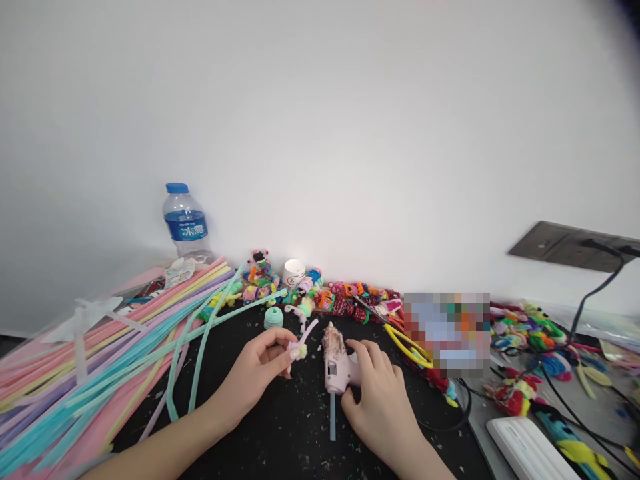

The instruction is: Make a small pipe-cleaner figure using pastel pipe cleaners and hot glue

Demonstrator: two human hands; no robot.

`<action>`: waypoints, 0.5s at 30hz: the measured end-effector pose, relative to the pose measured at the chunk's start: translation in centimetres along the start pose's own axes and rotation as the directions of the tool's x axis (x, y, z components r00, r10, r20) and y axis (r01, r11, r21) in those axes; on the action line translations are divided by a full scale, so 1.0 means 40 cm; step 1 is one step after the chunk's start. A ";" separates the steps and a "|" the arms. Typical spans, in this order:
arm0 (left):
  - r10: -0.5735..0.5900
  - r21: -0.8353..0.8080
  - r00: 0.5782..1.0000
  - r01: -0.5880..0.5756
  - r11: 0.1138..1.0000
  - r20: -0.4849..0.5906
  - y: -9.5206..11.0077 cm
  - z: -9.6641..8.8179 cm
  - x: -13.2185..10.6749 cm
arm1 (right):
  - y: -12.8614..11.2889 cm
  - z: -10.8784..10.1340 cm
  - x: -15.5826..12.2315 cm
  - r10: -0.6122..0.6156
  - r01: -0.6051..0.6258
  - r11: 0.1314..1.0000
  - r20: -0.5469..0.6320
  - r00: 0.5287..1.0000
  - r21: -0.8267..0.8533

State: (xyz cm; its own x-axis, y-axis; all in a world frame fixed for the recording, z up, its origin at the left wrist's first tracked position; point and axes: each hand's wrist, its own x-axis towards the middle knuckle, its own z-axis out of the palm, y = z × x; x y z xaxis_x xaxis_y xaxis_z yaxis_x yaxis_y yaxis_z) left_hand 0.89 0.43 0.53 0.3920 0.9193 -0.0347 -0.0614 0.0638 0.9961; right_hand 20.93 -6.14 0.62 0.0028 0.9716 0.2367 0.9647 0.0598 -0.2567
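Note:
Between the thumb and fingers of my left hand (267, 363) is a small lilac and pale-yellow pipe-cleaner piece (300, 350), with one lilac end sticking up to the right. My right hand (377, 393) is curled round the handle of a pale pink hot glue gun (339, 373). The gun's nozzle points away from me and is crusted with brownish residue. A clear glue stick (333, 417) juts from its back end. Just beyond my left hand stands a mint-green coil (273, 318). Both hands are over a black mat (285, 433) speckled with scraps.
Long pastel pipe cleaners (125, 360) cover the left side. Along the wall are a water bottle (186, 223), a paper cup (294, 272) and several colourful pipe-cleaner figures (345, 300). Yellow-handled scissors (407, 347), a black cable (467, 407) and a white device (530, 447) lie to the right.

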 end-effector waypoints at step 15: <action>-0.090 -0.049 0.996 0.089 0.995 -0.027 -0.007 -0.007 0.001 | 0.008 0.002 0.005 -0.006 0.009 0.998 0.049 0.999 -0.056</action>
State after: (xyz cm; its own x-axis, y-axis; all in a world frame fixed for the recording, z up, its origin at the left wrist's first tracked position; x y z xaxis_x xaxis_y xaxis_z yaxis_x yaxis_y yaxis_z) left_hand 0.66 0.57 0.24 0.3709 0.9200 -0.1266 -0.0708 0.1639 0.9839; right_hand 21.22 -5.89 0.53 -0.0163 0.9813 0.1918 0.9779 0.0556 -0.2015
